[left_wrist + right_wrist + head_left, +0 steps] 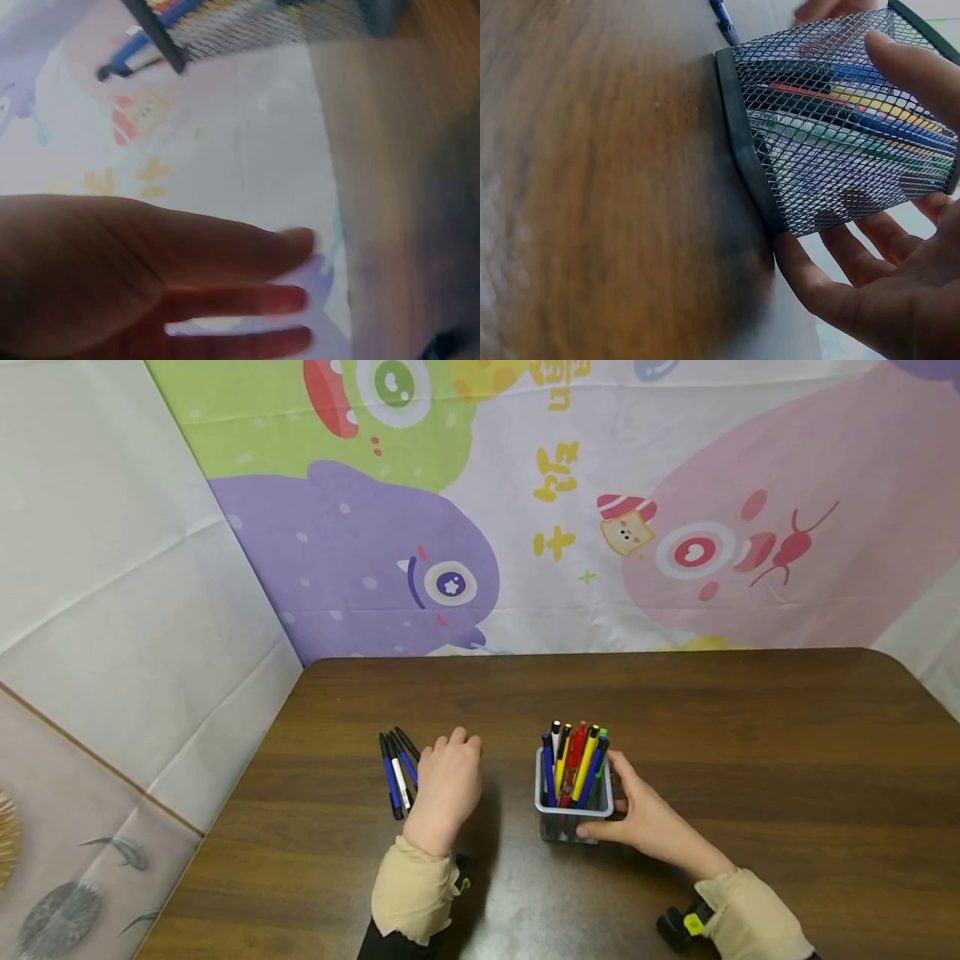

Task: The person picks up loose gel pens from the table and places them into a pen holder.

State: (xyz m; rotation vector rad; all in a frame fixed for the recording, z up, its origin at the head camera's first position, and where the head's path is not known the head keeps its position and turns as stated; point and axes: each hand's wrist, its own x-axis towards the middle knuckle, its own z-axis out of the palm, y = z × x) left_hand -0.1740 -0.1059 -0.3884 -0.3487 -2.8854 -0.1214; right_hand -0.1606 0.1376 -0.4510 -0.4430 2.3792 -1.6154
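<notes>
A mesh pen holder (562,827) with a pale rim stands on the table, filled with blue, yellow, red, white and green pens (587,768). My right hand (645,814) grips it from the right side, thumb on the near face. In the right wrist view, the fingers (847,259) curl along the dark mesh wall. To the left, my left hand (452,781) hovers beside several loose pens (393,781), blue, white and black, and partly covers them. The left wrist view shows its thumb (247,244) and fingers stretched out, with nothing between them.
The brown wooden table (787,760) reaches back to a cloth backdrop (525,602) printed with cartoon monsters. A white cloth wall (150,568) closes off the left side. Each wrist wears a beige cuff (412,889) with a small black camera.
</notes>
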